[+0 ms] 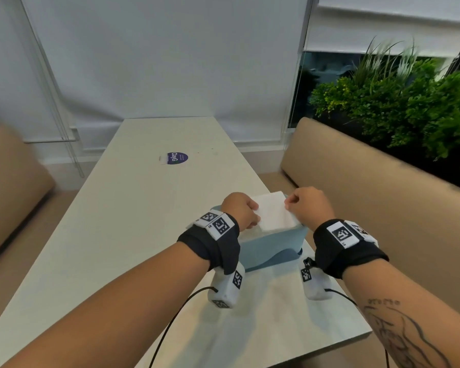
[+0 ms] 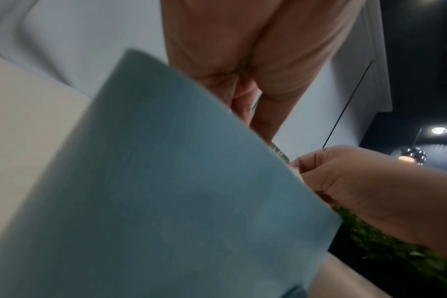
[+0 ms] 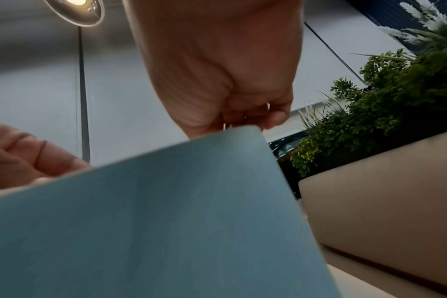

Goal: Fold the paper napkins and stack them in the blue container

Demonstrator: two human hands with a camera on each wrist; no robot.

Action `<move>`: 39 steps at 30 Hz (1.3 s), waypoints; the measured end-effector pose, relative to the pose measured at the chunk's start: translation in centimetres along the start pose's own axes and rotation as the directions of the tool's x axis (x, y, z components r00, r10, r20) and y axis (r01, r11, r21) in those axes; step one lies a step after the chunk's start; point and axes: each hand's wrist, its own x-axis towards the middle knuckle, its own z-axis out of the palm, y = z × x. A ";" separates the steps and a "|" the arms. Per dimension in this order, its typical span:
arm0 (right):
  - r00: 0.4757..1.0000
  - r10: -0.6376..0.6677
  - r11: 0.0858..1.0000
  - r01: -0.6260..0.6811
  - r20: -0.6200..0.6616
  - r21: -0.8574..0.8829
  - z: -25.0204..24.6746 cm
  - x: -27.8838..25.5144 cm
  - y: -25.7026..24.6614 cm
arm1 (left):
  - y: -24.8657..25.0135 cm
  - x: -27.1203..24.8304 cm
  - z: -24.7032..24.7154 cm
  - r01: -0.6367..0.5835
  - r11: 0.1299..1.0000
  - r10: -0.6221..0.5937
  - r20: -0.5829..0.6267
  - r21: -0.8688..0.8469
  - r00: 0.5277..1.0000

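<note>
Paper napkin (image 1: 272, 212): on my remote feed it reads as 1 flat white sheet, held by its 2 side edges over the open top of the blue container (image 1: 271, 248). The left hand (image 1: 241, 209) has its fingers curled and pinches the napkin's left edge. The right hand (image 1: 310, 205) pinches the right edge near the far corner, thumb and forefinger closed on the paper. So both hands are grasping the same sheet, 1 on each side.

The napkin tilts slightly, with its near corner over the container's near rim. I cannot tell whether it touches that rim. In both wrist views the container's blue wall fills the lower part, blurred, and the fingertips are hidden behind its top edge, so I get no closer look at the grip.

Each wrist wears a black band (image 1: 213, 243) with square black-and-white markers.

The container stands on the pale table (image 1: 117, 235), close to the person and near the table's right edge. A round dark sticker (image 1: 177, 158) lies farther down the table, well apart from the container. A tan padded bench (image 1: 369, 197) runs along the right side, with green plants (image 1: 409, 110) behind it. A white blind (image 1: 170, 62) hangs beyond the table's far end.
</note>
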 end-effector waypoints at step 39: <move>0.942 0.182 0.898 -0.276 0.283 0.342 2.7 -1.0 -1.3 | -7.0 -2.5 -6.0 0.057 0.970 -0.025 -0.139 0.234 0.990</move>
